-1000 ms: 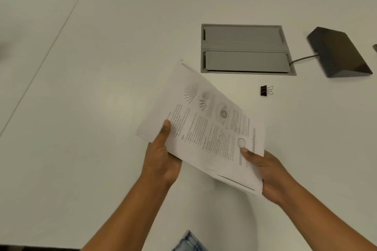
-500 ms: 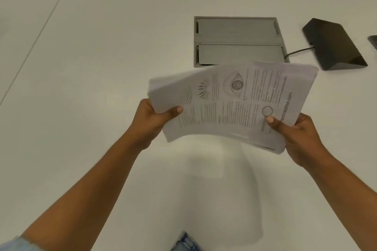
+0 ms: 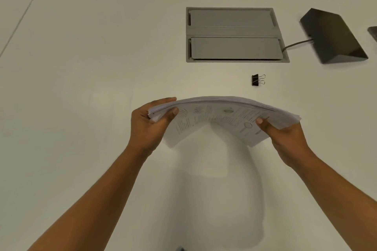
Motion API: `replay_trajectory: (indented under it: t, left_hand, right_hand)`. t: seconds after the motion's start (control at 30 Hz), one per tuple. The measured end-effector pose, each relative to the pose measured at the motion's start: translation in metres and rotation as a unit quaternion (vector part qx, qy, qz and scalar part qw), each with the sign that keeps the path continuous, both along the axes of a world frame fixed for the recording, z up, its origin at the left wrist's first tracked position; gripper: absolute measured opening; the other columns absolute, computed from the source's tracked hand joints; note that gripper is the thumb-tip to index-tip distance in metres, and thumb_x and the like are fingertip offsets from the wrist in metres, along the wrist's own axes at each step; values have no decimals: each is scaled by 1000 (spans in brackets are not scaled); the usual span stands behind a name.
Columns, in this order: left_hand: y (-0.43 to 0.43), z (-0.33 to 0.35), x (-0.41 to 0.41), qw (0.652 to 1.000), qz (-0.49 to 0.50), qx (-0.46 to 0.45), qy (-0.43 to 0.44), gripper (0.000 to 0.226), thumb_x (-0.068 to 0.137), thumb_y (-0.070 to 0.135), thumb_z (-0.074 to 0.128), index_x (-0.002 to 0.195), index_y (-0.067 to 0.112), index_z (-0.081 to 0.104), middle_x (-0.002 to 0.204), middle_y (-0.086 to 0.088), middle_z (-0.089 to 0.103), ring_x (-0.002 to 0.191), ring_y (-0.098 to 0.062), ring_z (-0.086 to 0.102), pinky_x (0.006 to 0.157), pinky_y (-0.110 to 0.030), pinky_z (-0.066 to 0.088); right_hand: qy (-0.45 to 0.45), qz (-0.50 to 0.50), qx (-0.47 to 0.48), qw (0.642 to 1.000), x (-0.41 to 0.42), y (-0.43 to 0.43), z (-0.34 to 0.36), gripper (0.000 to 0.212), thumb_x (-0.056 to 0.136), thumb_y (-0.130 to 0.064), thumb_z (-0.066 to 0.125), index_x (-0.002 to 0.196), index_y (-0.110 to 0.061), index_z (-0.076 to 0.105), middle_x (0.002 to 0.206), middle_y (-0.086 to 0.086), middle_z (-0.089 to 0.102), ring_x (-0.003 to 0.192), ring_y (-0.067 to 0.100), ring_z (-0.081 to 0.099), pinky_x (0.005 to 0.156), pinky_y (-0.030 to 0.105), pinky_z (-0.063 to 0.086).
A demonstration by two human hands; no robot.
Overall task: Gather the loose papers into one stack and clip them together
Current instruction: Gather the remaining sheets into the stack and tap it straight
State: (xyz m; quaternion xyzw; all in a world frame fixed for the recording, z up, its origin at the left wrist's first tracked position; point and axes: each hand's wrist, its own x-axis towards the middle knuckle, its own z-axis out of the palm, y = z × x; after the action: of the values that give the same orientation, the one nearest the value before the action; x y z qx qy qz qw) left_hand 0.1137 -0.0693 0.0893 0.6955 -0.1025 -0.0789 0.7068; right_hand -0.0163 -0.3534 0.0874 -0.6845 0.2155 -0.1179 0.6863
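Observation:
Both my hands hold a stack of printed papers [image 3: 216,118] above the white table [image 3: 81,87], with the sheets turned sideways and bowed upward in the middle. My left hand [image 3: 149,126] grips the left end, thumb on the printed top sheet. My right hand [image 3: 285,136] grips the right end the same way. The far edges of the sheets look roughly lined up. A small black binder clip [image 3: 257,80] lies on the table just beyond the stack, slightly right of its middle, untouched.
A grey recessed cable hatch [image 3: 234,34] sits in the table beyond the clip. A dark wedge-shaped device [image 3: 332,36] with a cable stands at the far right, and another dark object [image 3: 373,33] pokes in at the right edge.
The papers turned from a tilted, face-up hold to level and edge-on, dropping lower toward the table. The binder clip, hidden half a second ago, shows again beyond the stack.

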Motion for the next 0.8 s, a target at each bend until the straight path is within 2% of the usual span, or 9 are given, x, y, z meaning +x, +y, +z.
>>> replay_trajectory:
  t: [0.1, 0.2, 0.27, 0.33, 0.4, 0.47, 0.6, 0.7, 0.8]
  left_hand:
    - [4, 4, 8, 1000, 20, -17, -8, 21, 74, 35, 83, 93, 44, 79, 106, 19, 78, 101, -8, 73, 76, -20, 58]
    - [9, 11, 9, 999, -26, -28, 10, 38, 65, 48, 88, 102, 42, 78, 108, 16, 78, 100, -10, 74, 74, -22, 60]
    - [7, 13, 4, 997, -66, 7, 30, 38, 62, 42, 91, 98, 39, 80, 101, 11, 81, 95, -13, 77, 74, -32, 64]
    - [5, 16, -3, 997, -60, 34, 28, 24, 66, 35, 87, 89, 38, 82, 92, 9, 82, 88, -15, 78, 75, -40, 65]
    - [6, 23, -7, 999, -44, 22, -24, 18, 74, 30, 82, 88, 41, 82, 89, 15, 81, 84, -9, 77, 69, -28, 61]
    - [5, 29, -8, 996, -54, 6, -76, 24, 80, 24, 80, 96, 42, 80, 94, 20, 80, 89, -5, 76, 72, -19, 58]
    - [8, 18, -8, 994, -69, 41, -80, 49, 80, 19, 82, 120, 43, 68, 111, 20, 77, 107, -10, 73, 91, -27, 59]
    - [13, -2, 4, 992, -93, 51, -67, 67, 84, 2, 78, 128, 49, 60, 112, 23, 76, 108, -7, 72, 89, -18, 57]
    - [14, -10, 17, 994, -64, 47, -77, 65, 82, 0, 79, 125, 45, 62, 105, 23, 78, 104, -5, 73, 87, -14, 55]
  right_hand:
    - [13, -12, -3, 1000, 2, -6, 2, 19, 82, -21, 71, 99, -29, 73, 96, -16, 79, 90, 3, 74, 71, 17, 59]
    - [18, 5, -4, 1000, 1, -8, 4, 18, 78, -28, 70, 96, -30, 74, 90, -18, 79, 85, 2, 74, 64, 13, 56]
    - [12, 17, 6, 1000, -1, -7, 5, 18, 79, -27, 69, 96, -31, 75, 92, -17, 79, 88, 4, 74, 66, 15, 56]
    - [-4, 26, 16, 1000, -3, -9, 8, 18, 80, -29, 69, 95, -33, 79, 98, -12, 79, 94, 8, 74, 71, 19, 58]
    - [-31, 28, 21, 999, -3, -12, 13, 22, 81, -35, 73, 102, -35, 78, 105, -8, 78, 100, 13, 73, 77, 24, 59]
    - [-49, 25, 21, 998, -4, -15, 18, 27, 78, -37, 76, 106, -34, 76, 105, -7, 78, 101, 13, 72, 77, 24, 59]
    - [-20, 23, -10, 999, -6, -8, 12, 27, 78, -20, 75, 100, -35, 79, 99, -10, 79, 96, 9, 74, 75, 19, 57]
    - [10, -3, -5, 1000, -6, 2, 1, 26, 75, -14, 73, 95, -30, 80, 100, -9, 79, 98, 10, 74, 80, 23, 59]
    - [31, -21, -7, 999, -1, 8, -6, 27, 81, -9, 72, 99, -29, 75, 98, -14, 79, 97, 5, 73, 77, 18, 58]
